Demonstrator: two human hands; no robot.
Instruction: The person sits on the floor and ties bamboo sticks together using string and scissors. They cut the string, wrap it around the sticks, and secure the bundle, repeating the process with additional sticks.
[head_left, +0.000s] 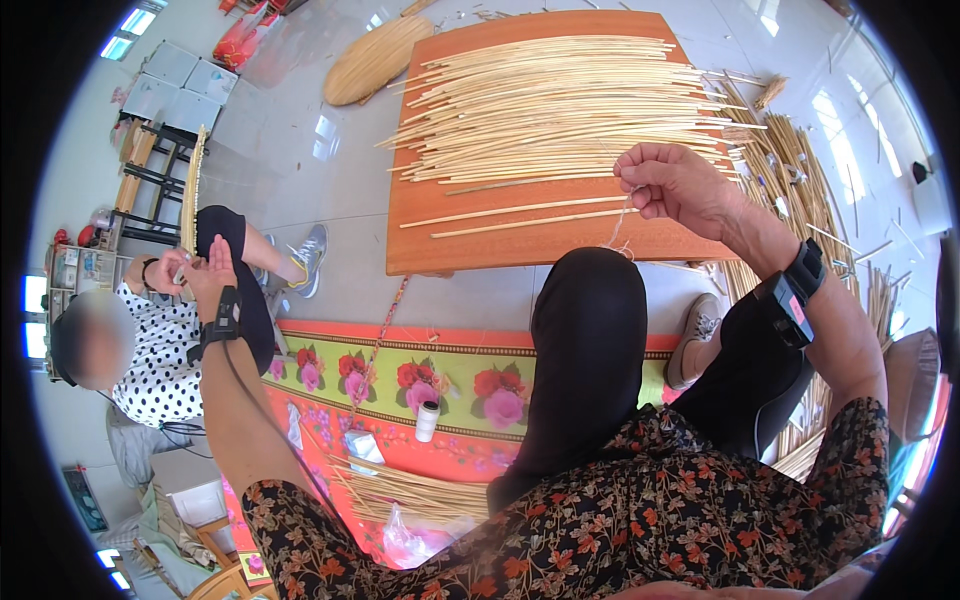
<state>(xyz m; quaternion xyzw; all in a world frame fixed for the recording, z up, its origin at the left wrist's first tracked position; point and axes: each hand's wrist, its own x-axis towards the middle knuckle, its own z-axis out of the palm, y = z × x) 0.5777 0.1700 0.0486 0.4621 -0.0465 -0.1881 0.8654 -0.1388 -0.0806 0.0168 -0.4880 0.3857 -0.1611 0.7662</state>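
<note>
Here, nearest, a red and green sheet [470, 338] printed with roses carries a slim bundle of pale, straight sticks [400, 490] and a small white cylinder [427, 422] with a dark top. Left of the sheet, the left hand [214, 272] reaches beside another person's hand [170, 268]; its fingers look outstretched, but I cannot tell whether it grips anything.

The orange-brown wooden worktop [480, 250] stands beyond the sheet. Above it, toward its right edge, the right hand [668, 182] pinches a thin, whitish thread [620, 222] between thumb and curled fingers; the thread hangs down to the near edge, where fine wisps fray out. Two smooth, round, cream-coloured rods [520, 217] lie apart near that edge, and a dense layer of similar slender rods [550, 105] runs crosswise behind them to the far edge. Off the far left corner, an oval, tan disc [378, 60] with a grainy surface rests on the floor.
</note>
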